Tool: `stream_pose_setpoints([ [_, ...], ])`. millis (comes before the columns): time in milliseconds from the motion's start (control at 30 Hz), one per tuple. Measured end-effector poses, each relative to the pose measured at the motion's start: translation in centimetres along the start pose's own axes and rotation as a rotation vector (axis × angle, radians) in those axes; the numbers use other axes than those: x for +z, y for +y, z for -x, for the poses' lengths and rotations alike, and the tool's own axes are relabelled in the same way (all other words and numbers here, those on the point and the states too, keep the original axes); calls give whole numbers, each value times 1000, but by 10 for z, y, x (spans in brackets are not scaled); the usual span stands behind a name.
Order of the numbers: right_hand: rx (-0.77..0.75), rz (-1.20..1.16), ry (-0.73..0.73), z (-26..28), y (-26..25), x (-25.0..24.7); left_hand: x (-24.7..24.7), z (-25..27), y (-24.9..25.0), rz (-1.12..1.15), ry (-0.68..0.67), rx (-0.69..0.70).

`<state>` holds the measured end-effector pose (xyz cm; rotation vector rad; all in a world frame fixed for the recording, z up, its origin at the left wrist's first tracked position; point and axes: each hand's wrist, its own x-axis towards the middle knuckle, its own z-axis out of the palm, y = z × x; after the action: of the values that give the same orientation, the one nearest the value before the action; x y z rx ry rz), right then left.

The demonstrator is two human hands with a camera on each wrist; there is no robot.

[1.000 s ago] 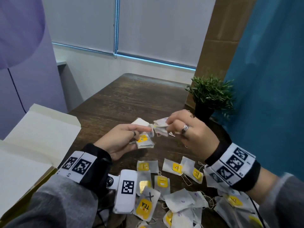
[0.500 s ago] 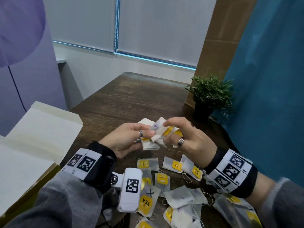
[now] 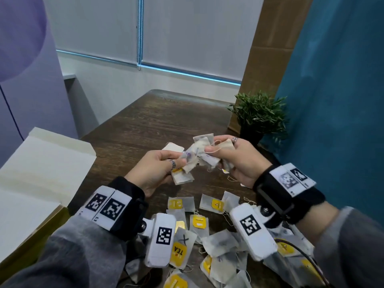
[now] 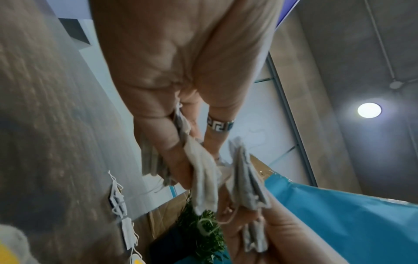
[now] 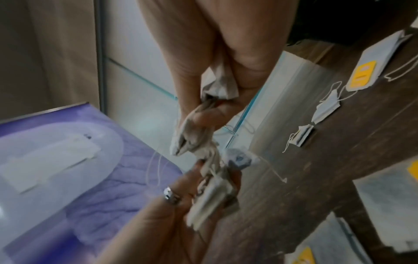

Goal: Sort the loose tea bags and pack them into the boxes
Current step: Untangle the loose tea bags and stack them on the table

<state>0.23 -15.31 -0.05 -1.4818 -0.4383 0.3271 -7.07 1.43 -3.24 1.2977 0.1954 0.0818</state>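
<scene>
Above table [image 3: 128, 129], tea bags [image 3: 199, 154] between hands

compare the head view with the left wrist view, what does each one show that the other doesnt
Only the head view shows the open box at the left, both wrist bands, and the big scatter of loose tea bags with yellow tags on the table. Only the left wrist view shows the ceiling lamp and the patterned ring close up. Both show the left hand and right hand each gripping a bunch of tea bags, and the potted plant.
</scene>
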Motion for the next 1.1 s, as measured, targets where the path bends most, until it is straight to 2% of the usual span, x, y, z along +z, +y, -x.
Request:
stream_pose_setpoints([
  [200, 54, 159, -39, -8, 10, 13, -2, 0, 0, 3, -43, 6],
  [400, 98, 211, -134, -8, 18, 10, -1, 0, -2, 39, -84, 33],
  [633, 28, 266, -12, -10, 19, 5, -5, 3, 2, 35, -169, 24],
  [900, -137, 264, 70, -4, 11, 6, -10, 2, 2, 90, -23, 97],
  [1100, -43, 95, -12, -1, -2, 7, -14, 1, 5, 111, 32, 116],
])
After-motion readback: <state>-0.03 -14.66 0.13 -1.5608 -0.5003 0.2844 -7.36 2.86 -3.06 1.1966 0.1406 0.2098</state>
